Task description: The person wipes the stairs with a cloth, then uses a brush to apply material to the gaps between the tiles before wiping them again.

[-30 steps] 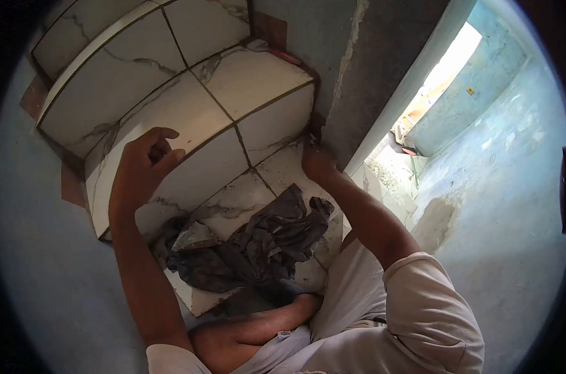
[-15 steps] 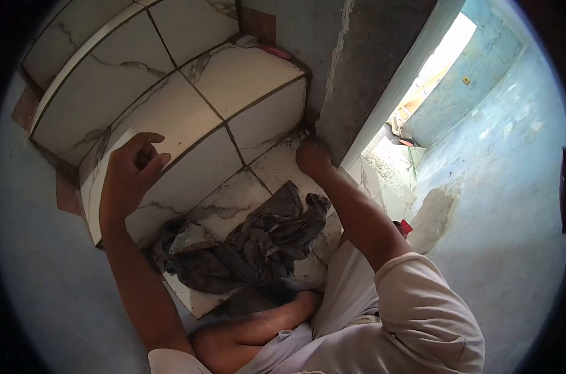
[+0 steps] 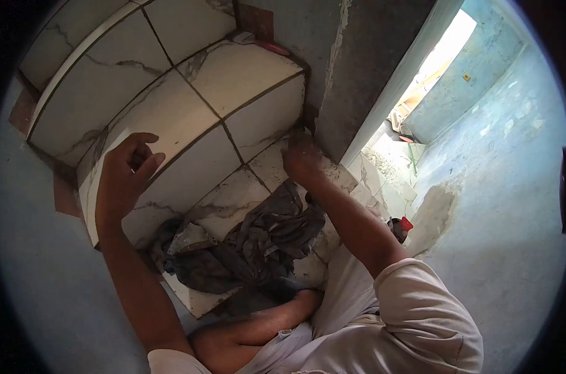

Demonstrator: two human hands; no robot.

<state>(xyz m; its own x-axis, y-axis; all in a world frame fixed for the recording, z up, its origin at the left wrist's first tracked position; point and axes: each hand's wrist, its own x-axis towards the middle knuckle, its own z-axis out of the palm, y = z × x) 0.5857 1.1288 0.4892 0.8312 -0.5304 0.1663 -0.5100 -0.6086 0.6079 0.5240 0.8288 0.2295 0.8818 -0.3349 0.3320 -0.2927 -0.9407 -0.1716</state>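
Note:
My left hand (image 3: 126,177) hovers over the edge of the white marbled tile step (image 3: 161,115), its fingers loosely curled, the thumb apart and nothing visible in it. Low in the corner where the step's riser meets the wall, my right hand (image 3: 303,161) is bunched against the lower tiled floor (image 3: 258,184). Its fingertips point away from me, so whatever they hold is hidden. Between my arms a crumpled dark grey cloth (image 3: 258,243) lies on the floor tile. A pale angular piece (image 3: 194,238), perhaps a tile fragment, rests at the cloth's left side.
A tool with a red handle (image 3: 272,47) lies at the back of the step by the wall. Beside my right arm, a dark wall end (image 3: 373,68) borders a bright opening with debris (image 3: 386,153) on its floor. Something with a red top (image 3: 406,224) stands near my right elbow.
My right hand has shifted slightly left and toward me along the floor by the corner. My left hand has kept its pose, and the cloth lies as before.

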